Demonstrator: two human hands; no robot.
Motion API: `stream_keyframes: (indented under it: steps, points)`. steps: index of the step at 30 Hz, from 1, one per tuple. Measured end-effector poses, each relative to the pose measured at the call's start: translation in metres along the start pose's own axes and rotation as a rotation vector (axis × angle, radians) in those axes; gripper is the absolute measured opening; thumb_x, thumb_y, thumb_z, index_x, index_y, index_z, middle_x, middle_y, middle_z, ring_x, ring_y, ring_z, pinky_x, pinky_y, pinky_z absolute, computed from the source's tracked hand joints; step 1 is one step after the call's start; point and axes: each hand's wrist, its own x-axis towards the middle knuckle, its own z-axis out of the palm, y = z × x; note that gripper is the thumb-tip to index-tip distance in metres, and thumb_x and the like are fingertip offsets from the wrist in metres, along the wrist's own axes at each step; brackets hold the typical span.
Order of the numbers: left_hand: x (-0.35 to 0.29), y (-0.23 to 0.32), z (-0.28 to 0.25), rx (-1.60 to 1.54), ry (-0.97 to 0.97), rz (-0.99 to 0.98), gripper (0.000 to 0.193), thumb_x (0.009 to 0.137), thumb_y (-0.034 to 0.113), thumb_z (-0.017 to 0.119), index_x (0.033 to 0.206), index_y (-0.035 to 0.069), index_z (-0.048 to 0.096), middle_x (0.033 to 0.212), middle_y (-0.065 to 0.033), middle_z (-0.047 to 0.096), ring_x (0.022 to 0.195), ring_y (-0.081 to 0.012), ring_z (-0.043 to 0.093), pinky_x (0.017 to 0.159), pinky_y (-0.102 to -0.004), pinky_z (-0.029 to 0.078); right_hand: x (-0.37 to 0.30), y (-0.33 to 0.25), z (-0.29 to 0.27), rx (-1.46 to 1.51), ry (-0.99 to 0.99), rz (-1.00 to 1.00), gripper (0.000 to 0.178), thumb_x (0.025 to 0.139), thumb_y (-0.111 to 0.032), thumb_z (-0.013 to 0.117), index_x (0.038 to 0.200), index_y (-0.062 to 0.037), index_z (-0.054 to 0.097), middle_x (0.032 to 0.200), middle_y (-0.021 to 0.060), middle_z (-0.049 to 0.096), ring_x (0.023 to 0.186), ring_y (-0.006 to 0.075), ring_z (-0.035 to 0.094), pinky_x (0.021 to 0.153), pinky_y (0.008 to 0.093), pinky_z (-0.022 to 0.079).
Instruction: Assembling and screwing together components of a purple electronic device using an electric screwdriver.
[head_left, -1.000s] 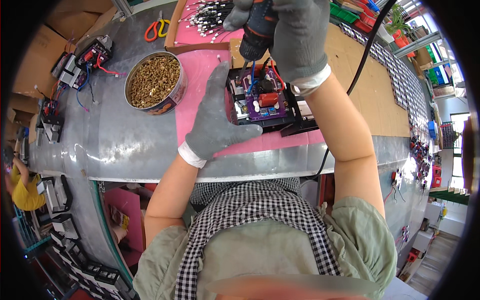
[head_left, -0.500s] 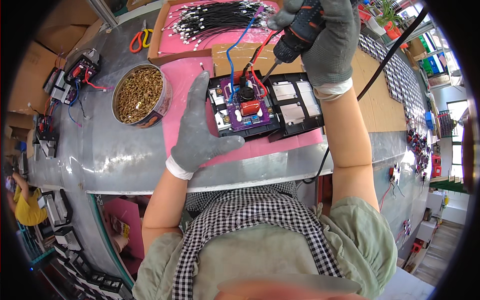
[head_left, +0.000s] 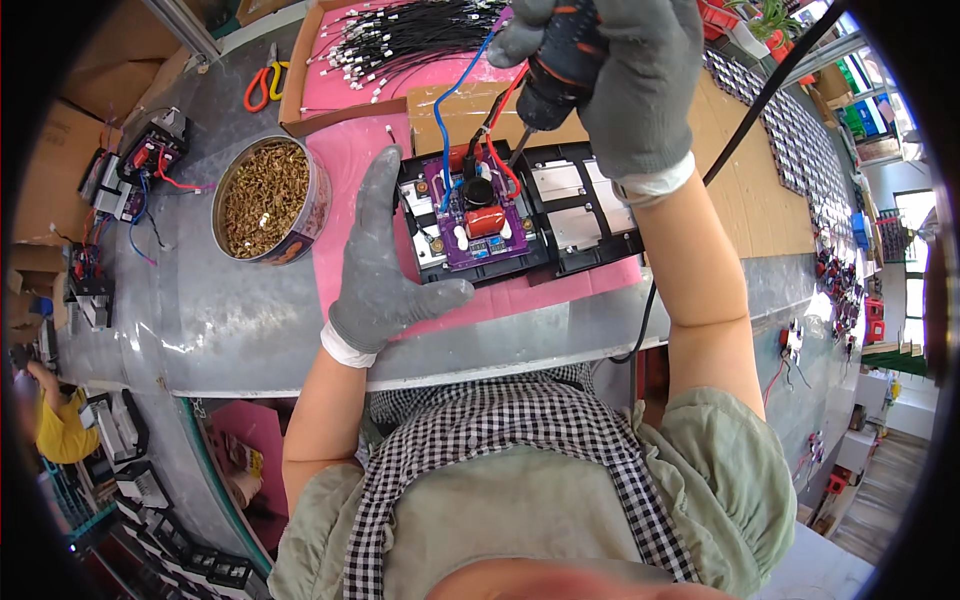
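Note:
A power screwdriver is in my right hand, whose gloved fingers wrap round its body. Its bit points down at the upper right corner of a purple circuit board; whether the tip touches a screw I cannot make out. The board sits in an open black case with silvery metal plates, and blue, black and red wires rise from it. Beside the case's left edge, my gloved left hand is open, its thumb and fingers spread round the near left corner. Under the case lies a pink foam sheet.
A round tin of brass-coloured screws stands to the left. Behind the case is a carton holding many black cables, with scissors beside it. Wired circuit assemblies lie far left. A black cord hangs on the right.
The view has shifted slightly, so most things sit a little further left. My right hand has moved the screwdriver slightly left relative to the board. My left hand keeps its place beside the case.

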Motion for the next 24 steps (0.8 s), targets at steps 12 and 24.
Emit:
stream_keyframes:
  steps: [12,24]
  points:
    - [0.0,-0.002,0.003,0.034,0.013,0.104,0.136,0.056,0.053,0.095,0.158,-0.001,0.023,0.159,-0.0216,0.033,0.146,-0.035,0.036,0.12,-0.045,0.029,-0.004,0.022,-0.012,0.871,-0.544,-0.297,0.083,0.098,-0.047,0.064,0.153,-0.0003,0.023,0.073,0.009,0.06,0.058,0.02,0.063,0.055,0.0328,0.057]
    - [0.0,-0.008,-0.006,0.028,-0.018,0.088,0.136,0.055,0.054,0.095,0.158,0.002,0.025,0.162,-0.0203,0.028,0.149,-0.0353,0.03,0.122,-0.0452,0.026,-0.057,-0.01,-0.009,0.05,0.001,-0.037,0.066,0.082,-0.049,0.083,0.114,0.0033,0.059,0.08,0.012,0.068,0.063,0.0252,0.067,0.061,0.0365,0.06]
